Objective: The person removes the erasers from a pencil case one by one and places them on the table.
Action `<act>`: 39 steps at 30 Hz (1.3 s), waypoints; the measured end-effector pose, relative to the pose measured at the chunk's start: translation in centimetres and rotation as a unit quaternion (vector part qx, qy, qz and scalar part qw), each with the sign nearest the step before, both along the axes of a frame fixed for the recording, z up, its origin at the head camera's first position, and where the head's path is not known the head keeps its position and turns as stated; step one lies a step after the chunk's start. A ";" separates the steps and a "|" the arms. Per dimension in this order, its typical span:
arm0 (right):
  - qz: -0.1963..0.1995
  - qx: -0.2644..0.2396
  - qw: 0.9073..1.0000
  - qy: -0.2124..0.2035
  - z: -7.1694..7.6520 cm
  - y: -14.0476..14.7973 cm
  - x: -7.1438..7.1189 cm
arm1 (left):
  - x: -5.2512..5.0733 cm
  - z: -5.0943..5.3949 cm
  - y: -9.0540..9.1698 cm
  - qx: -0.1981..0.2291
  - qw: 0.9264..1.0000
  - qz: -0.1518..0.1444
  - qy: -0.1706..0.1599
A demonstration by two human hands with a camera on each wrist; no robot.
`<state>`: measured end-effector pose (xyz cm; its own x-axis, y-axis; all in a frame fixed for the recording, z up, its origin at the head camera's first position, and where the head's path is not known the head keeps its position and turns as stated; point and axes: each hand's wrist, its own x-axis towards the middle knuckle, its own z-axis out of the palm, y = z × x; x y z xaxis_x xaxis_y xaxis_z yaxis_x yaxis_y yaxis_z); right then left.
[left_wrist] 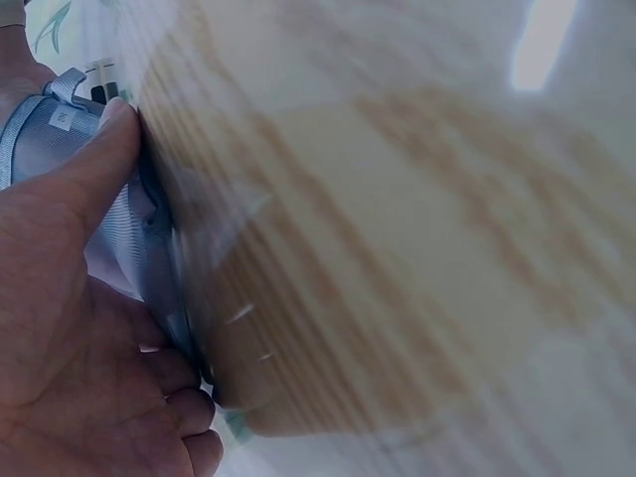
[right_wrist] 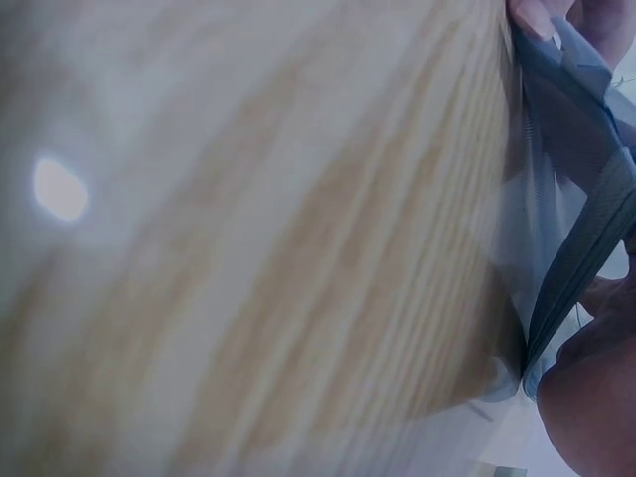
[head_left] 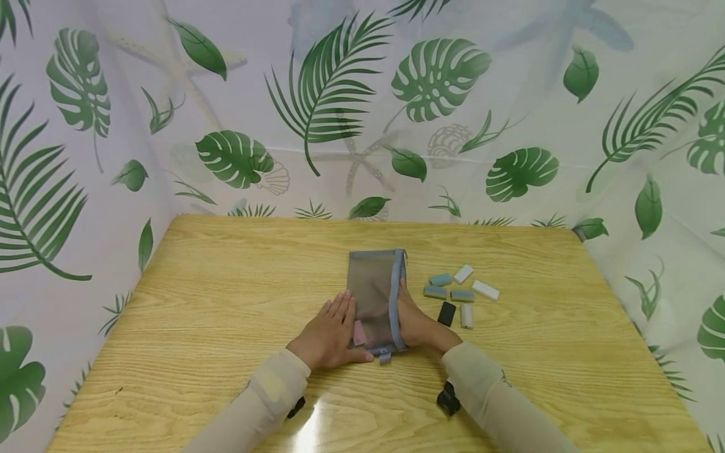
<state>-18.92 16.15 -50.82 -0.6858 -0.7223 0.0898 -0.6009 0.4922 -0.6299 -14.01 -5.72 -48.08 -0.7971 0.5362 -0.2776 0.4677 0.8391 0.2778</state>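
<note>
A grey-blue mesh zip pouch (head_left: 370,270) lies on the wooden table, its zip side facing right. My left hand (head_left: 328,333) rests along the pouch's left edge, fingers straight, with the thumb on the bottom edge. Through the open zip side, my right hand (head_left: 416,324) reaches into the pouch; its fingers are blurred behind the mesh, so their grip is unclear. A small pink block (head_left: 359,333) shows through the mesh near the lower left corner. In the left wrist view, the left thumb touches the pouch (left_wrist: 119,224) near its small tag.
Right of the pouch lie several small eraser-like blocks: a black one (head_left: 447,313), white ones such as the far right block (head_left: 485,290), and blue-sleeved ones such as the nearest to the pouch (head_left: 435,292). A leaf-print cloth (head_left: 334,189) hangs behind the table (head_left: 238,270).
</note>
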 end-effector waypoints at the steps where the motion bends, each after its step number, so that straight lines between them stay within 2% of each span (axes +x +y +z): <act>1: -0.001 0.001 1.000 0.001 0.0 0.0 0.0 | 0.0 0.0 0.0 0.000 1.000 0.000 0.000; 22: -0.020 -0.044 0.999 -0.009 -0.2 1.2 -0.2 | 0.0 -0.1 0.3 -0.011 1.000 -0.001 0.002; 32: -0.031 -0.060 0.998 0.018 0.0 2.1 -0.4 | 0.0 -0.1 0.3 -0.019 1.000 0.002 -0.002; 39: -0.058 -0.039 0.998 -0.008 0.3 3.1 -0.5 | 0.1 -0.1 0.2 -0.017 1.000 0.004 -0.006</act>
